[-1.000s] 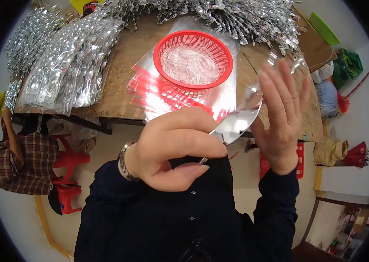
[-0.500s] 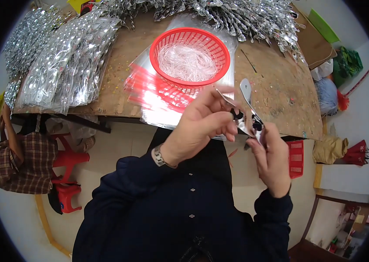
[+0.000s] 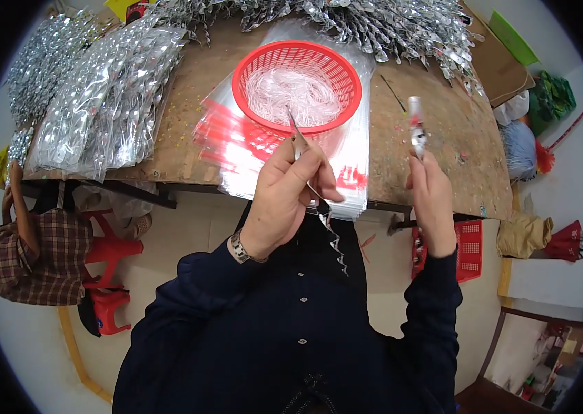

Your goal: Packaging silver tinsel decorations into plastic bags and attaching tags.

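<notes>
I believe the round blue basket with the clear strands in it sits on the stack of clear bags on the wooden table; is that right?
Not quite: the basket is red, not blue, as the head view shows. The rest holds: it is round, has clear strands in it, and sits on the stack of clear bags on the wooden table.

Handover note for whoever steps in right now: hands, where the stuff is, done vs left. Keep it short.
Left hand: shut on a silver spiral strip that dangles below the fingers.
Right hand: shut on a narrow clear sleeve, held upright.
Red basket of clear threads sits on a stack of clear bags on the wooden table.
Done: heaps of bagged silver pieces at the left.
Left: the strip is not in the sleeve.
</notes>
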`<state>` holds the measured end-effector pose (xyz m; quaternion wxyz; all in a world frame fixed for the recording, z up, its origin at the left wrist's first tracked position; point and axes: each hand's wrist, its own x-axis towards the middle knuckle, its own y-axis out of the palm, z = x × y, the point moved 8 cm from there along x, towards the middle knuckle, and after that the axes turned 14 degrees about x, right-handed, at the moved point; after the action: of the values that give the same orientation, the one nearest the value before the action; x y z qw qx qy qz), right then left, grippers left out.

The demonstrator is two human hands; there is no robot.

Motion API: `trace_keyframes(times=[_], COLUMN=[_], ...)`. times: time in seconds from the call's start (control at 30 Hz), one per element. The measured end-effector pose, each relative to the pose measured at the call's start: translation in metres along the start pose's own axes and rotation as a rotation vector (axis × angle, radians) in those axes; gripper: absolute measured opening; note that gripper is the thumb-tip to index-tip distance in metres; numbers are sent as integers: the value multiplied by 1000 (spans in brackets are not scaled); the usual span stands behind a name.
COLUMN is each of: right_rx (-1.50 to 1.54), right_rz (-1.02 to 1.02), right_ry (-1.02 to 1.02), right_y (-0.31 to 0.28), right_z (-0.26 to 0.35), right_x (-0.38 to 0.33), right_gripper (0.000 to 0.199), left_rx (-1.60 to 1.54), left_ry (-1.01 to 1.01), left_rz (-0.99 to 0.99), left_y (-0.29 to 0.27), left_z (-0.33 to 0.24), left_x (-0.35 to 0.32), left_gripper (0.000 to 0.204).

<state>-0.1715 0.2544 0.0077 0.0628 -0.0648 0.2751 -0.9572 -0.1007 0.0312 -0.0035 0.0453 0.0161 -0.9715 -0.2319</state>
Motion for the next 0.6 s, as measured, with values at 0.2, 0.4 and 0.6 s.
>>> trace_keyframes(times=[0.2,0.4,0.6], right_rx=[-464,-443,-515], right_rz=[-76,-74,-56], right_ry=[-148,-274,-257], right_y=[23,36,27], right_z=[0,-3,13], right_x=[31,34,33], right_gripper=[27,45,49], left_rx=[-27,71,-3], left_ry=[2,-49,-65], left_rz=[38,-30,-66], left_y=[-17,-36,-47], left_z=[-1,0,-1], left_x=[-4,-3,0], left_gripper=[18,20,20])
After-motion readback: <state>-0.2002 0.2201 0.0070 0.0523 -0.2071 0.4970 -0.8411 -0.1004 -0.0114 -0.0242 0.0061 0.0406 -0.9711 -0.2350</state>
